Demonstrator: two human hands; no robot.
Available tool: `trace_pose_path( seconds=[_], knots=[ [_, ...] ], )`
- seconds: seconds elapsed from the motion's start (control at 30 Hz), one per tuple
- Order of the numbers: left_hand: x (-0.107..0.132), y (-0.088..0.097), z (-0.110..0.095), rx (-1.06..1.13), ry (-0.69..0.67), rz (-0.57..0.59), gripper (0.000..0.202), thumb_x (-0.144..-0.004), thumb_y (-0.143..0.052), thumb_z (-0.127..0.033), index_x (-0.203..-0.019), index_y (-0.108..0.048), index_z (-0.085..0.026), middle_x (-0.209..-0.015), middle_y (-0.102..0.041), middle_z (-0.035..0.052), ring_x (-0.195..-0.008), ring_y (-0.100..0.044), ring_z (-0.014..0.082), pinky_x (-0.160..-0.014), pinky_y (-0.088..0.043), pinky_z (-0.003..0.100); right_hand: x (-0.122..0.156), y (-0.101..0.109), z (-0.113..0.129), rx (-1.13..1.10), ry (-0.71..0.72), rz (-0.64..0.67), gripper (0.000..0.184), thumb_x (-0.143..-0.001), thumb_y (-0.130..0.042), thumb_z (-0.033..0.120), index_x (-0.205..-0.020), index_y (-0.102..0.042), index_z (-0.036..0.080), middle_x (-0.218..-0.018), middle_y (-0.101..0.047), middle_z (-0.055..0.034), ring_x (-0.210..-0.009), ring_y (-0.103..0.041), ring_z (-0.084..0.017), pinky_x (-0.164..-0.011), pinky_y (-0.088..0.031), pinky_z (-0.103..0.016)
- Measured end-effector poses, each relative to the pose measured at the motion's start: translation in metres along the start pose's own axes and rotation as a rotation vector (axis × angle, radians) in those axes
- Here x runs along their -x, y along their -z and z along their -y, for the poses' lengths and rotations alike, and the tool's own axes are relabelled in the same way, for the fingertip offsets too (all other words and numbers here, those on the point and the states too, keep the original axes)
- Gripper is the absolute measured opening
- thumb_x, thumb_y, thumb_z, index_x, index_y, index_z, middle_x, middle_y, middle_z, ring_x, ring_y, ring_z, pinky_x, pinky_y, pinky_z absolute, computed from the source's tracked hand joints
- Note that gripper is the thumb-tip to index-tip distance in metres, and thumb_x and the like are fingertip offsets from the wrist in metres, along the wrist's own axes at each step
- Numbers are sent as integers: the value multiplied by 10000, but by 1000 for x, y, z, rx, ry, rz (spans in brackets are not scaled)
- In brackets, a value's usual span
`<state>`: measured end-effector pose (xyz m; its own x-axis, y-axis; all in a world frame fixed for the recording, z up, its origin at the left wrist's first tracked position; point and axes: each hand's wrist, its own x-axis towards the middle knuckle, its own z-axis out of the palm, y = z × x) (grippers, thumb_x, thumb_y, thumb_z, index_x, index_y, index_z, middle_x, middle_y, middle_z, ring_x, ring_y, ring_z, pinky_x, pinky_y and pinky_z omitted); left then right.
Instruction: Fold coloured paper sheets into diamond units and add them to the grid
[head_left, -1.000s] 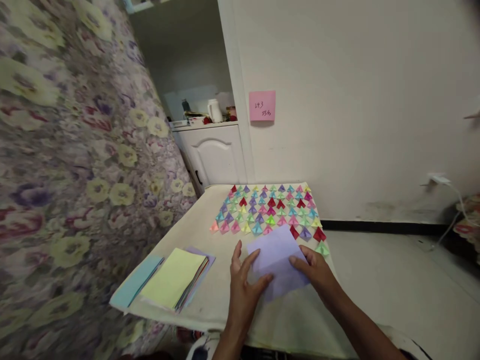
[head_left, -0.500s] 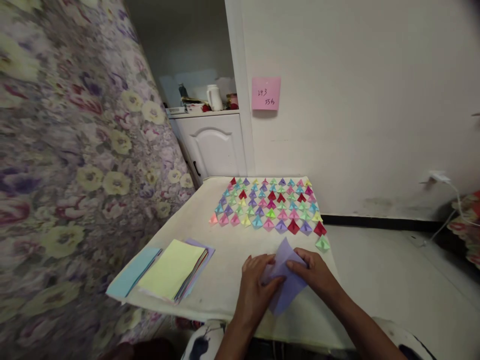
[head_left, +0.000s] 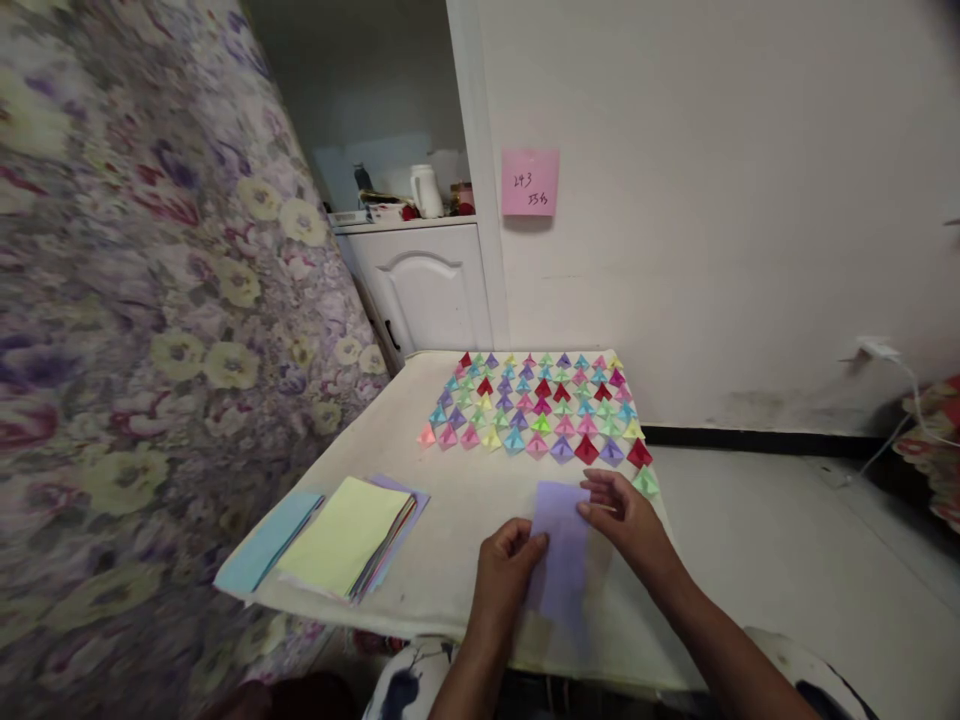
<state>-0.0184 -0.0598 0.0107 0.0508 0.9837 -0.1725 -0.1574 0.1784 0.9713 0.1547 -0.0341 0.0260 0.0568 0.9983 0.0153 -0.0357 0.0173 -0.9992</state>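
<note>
A lilac sheet of paper (head_left: 561, 560), folded in half into a narrow strip, lies on the cream table (head_left: 450, 500) in front of me. My left hand (head_left: 506, 570) rests curled against the strip's left edge, fingertips pressing it down. My right hand (head_left: 626, 520) holds its upper right part, fingers bent onto the paper. Just beyond, several small folded paper shapes (head_left: 536, 410) in many colours stand in rows at the table's far end.
A stack of coloured paper sheets (head_left: 337, 540), yellow on top, lies at the table's left front. A flowered fabric surface (head_left: 150, 330) rises on the left. A white wall with a pink note (head_left: 529, 182), a white cabinet (head_left: 424, 285) and a plugged cable (head_left: 881, 355) lie beyond.
The lilac sheet was flat and square, then was lifted and folded over; now it lies as a narrow doubled strip. Both hands moved with it and press it onto the table.
</note>
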Motion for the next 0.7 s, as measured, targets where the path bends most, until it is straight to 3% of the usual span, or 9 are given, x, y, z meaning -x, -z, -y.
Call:
trace_pose_path(
  seconds=[0.13,0.23,0.5,0.7],
  knots=[
    [1,-2,0,225,31,-48,259,-624,-702,-365,-734,-597,-155,-615,-624,-14,-530,-552,120,-529,-419,216,3,-11,-19,-167,-156,192,561,-594,-754,324,-1086,-525,183,-885,-662,-67,-820,-632,-230,-757,-477,-377],
    [2,-5,1,311,12,-75,259,-625,-706,-352,-757,-596,-158,-615,-620,-16,-536,-554,112,-538,-420,207,10,-24,-29,-220,-152,323,565,-567,-768,266,-1063,-514,177,-781,-669,-35,-705,-638,-217,-672,-487,-357],
    [9,-4,-7,362,34,-40,164,-706,-657,-306,-767,-604,-164,-639,-615,-21,-566,-558,96,-556,-433,195,9,-23,-15,-226,-100,275,435,-601,-716,242,-992,-535,181,-680,-655,7,-583,-611,-171,-552,-445,-279],
    [13,-8,-9,344,75,20,276,-722,-650,-299,-931,-639,-119,-748,-680,57,-599,-594,139,-585,-460,252,12,-20,-7,-174,-79,313,412,-645,-685,221,-1019,-517,177,-674,-630,23,-579,-596,-140,-544,-424,-251]
  ],
)
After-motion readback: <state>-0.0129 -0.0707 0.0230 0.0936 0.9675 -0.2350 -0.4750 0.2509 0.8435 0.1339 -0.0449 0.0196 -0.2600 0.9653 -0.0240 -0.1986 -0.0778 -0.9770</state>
